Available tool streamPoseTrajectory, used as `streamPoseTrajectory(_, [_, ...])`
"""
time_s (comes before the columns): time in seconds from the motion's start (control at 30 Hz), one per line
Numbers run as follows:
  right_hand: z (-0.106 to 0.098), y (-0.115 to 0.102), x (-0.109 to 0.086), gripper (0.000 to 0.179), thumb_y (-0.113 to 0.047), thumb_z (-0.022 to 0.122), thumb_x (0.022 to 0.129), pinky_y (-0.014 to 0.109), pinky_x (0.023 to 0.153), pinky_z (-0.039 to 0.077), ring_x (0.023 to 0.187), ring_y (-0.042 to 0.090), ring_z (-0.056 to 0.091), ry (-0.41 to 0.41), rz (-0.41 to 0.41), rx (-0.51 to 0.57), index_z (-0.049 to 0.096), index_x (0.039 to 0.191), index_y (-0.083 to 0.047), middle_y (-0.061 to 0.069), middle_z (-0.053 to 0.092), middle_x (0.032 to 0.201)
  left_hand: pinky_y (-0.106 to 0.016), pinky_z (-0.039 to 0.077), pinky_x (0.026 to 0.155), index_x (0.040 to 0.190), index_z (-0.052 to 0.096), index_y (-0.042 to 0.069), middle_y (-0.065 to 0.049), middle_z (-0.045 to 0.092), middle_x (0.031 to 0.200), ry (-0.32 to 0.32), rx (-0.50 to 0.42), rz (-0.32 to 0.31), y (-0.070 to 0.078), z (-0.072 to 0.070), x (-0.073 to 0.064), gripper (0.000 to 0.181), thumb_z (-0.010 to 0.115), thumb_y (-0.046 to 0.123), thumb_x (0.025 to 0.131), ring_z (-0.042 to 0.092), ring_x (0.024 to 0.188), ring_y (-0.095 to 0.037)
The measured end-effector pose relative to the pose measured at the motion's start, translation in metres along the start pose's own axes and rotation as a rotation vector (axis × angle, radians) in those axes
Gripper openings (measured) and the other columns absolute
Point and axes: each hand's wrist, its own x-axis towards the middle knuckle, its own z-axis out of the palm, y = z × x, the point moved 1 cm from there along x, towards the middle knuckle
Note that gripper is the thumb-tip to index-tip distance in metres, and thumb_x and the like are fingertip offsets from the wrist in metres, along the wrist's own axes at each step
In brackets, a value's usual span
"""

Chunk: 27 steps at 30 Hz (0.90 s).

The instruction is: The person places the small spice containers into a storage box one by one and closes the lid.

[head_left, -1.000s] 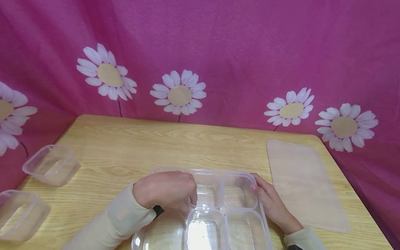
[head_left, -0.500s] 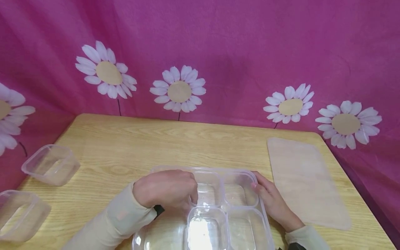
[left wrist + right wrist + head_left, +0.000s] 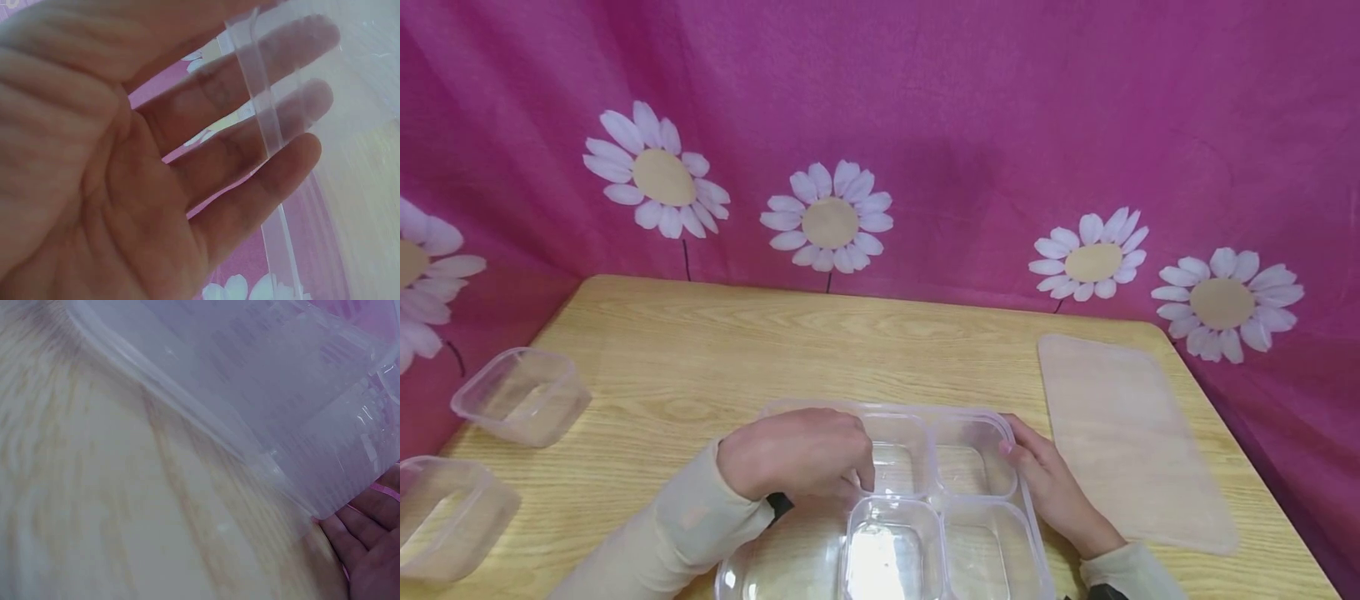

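A large clear plastic box point(image 3: 1037, 537) sits at the table's near edge, with several small clear containers inside its right part. My left hand point(image 3: 801, 454) pinches the left rim of the back-left small container point(image 3: 901, 433). In the left wrist view, fingers of that hand point(image 3: 187, 162) show through a clear plastic wall point(image 3: 281, 244). My right hand point(image 3: 1060, 496) holds the large box's back right corner, thumb at the rim and fingers outside. The right wrist view shows the box wall point(image 3: 219, 387) with the right hand point(image 3: 375, 550) against its corner.
Two more small clear containers, one farther back point(image 3: 553, 408) and one nearer point(image 3: 482, 521), stand at the table's left edge. A flat translucent lid point(image 3: 1135, 450) lies on the right side of the wooden table point(image 3: 700, 350). A pink flowered cloth point(image 3: 955, 125) hangs behind.
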Motion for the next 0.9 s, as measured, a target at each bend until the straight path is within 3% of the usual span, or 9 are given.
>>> streamPoseTrajectory(0.23, [0.002,-0.001,0.002,0.038,-0.005,0.036,0.106,0.020,0.094,0.050,0.111,0.003,0.061,-0.003,0.009,0.007,0.055,0.139,0.000,-0.007,0.066,0.126,-0.021,0.055,0.092,0.101,0.084,0.027,0.018,0.079,0.099,-0.012,-0.003,-0.029,-0.001,-0.004,-0.004,0.016,0.081,0.020,0.088,0.069,0.104,-0.003])
streamPoseTrajectory(0.37, [0.002,-0.001,0.003,0.038,-0.005,0.037,0.107,0.017,0.098,0.047,0.114,0.001,0.059,0.007,0.015,-0.007,0.056,0.139,-0.001,-0.011,0.065,0.128,-0.021,0.055,0.092,0.102,0.084,0.029,0.019,0.078,0.099,0.011,0.022,-0.005,-0.001,-0.008,-0.008,0.018,0.081,0.019,0.087,0.069,0.104,-0.003])
streamPoseTrajectory(0.57, [0.002,0.001,0.003,0.037,-0.004,0.037,0.106,0.019,0.094,0.049,0.110,0.002,0.060,0.011,0.015,-0.002,0.056,0.138,0.001,-0.010,0.065,0.125,-0.023,0.054,0.097,0.106,0.082,0.029,0.019,0.078,0.102,0.042,0.006,0.015,0.000,-0.014,-0.013,0.020,0.080,0.020,0.089,0.069,0.107,-0.003])
streamPoseTrajectory(0.73, [0.003,0.000,0.004,0.037,-0.003,0.036,0.107,0.016,0.097,0.049,0.112,0.001,0.061,0.011,-0.009,0.010,0.055,0.138,0.003,-0.010,0.065,0.126,-0.024,0.056,0.095,0.108,0.082,0.024,0.013,0.079,0.100,0.092,-0.029,0.055,0.000,-0.019,-0.017,0.016,0.076,0.021,0.094,0.070,0.100,-0.004])
streamPoseTrajectory(0.9, [0.003,-0.001,0.005,0.037,-0.002,0.035,0.107,0.018,0.095,0.051,0.110,0.003,0.061,0.002,-0.024,0.032,0.055,0.138,0.004,-0.009,0.065,0.125,-0.025,0.056,0.094,0.108,0.081,0.023,0.012,0.078,0.097,0.181,-0.024,0.123,-0.003,-0.023,-0.021,0.014,0.074,0.022,0.096,0.070,0.096,-0.003])
